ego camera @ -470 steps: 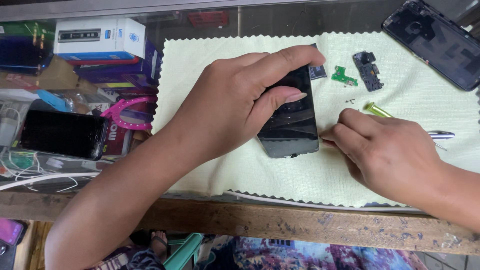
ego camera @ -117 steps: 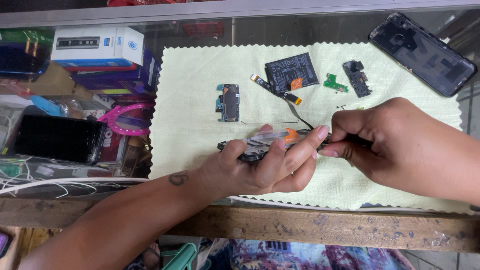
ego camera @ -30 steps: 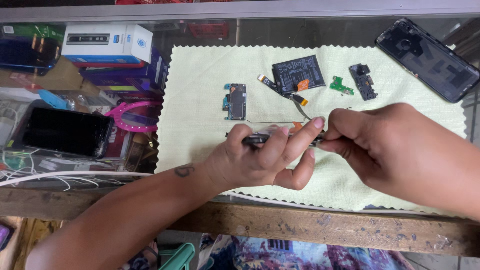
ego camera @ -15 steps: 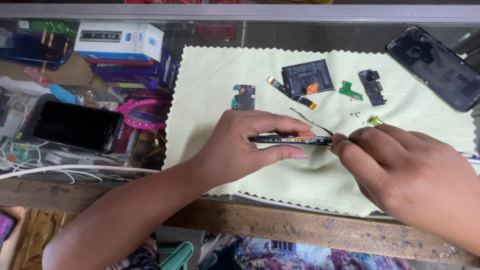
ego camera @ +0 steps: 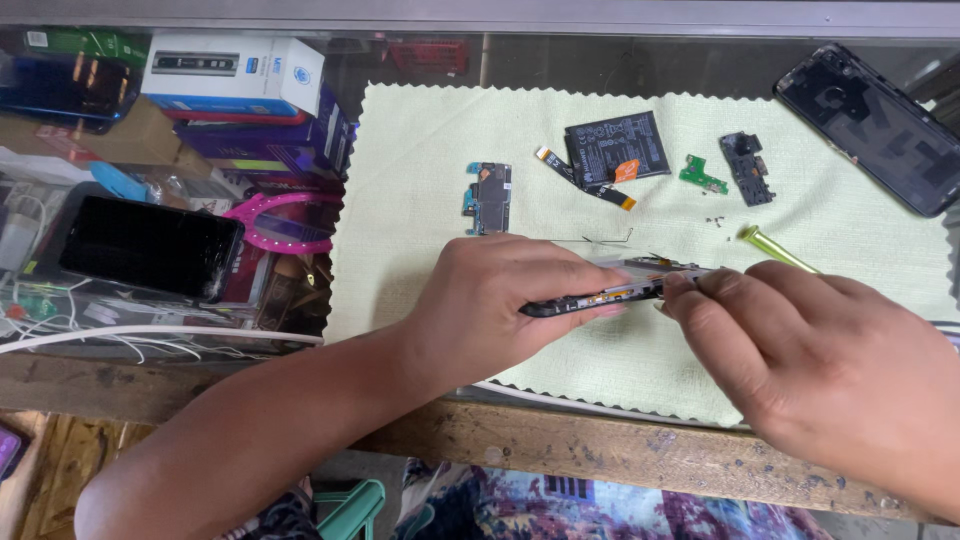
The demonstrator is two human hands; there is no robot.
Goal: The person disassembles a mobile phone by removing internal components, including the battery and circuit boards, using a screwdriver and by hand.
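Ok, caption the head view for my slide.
Left hand holds a phone frame on edge; right hand pinches its end.

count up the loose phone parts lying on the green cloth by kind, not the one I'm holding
Battery: 1
Circuit boards: 3 (main board, small green board, dark board)
Flex ribbon: 1
Yellow-green pry tool: 1
Total: 6, on the cloth; the tiny screws are too small to count.
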